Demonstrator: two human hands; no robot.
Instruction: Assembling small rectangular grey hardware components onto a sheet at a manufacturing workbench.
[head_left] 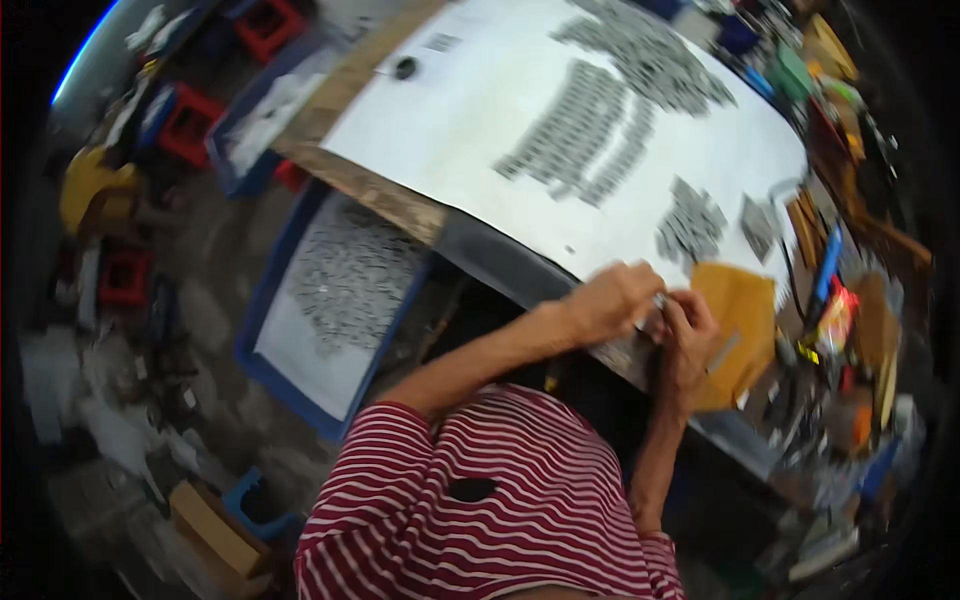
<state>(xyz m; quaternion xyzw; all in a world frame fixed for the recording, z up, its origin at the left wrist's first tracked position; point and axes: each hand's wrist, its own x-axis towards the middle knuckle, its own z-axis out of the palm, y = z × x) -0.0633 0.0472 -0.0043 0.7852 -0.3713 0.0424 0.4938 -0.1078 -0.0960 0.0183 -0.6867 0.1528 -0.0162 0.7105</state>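
Observation:
My left hand (618, 298) and my right hand (690, 328) meet at the near edge of the white-covered table. Their fingers are closed together around a small silvery part (659, 300), mostly hidden and blurred, so its exact kind does not show. Just right of my right hand lies a yellow-orange sheet or pad (738, 340), hanging over the table's edge. Beyond my hands is a small heap of grey metal parts (690, 220). Farther off, similar grey parts lie in neat rows (570, 125), beside a larger loose pile (660, 60).
A blue-rimmed tray (255, 345) of small grey parts stands lower, left of the table. Tools and clutter, including a blue-handled tool (826, 265), crowd the right side. A round black object (404, 68) sits at the table's far left. Red stools (190, 125) stand beyond.

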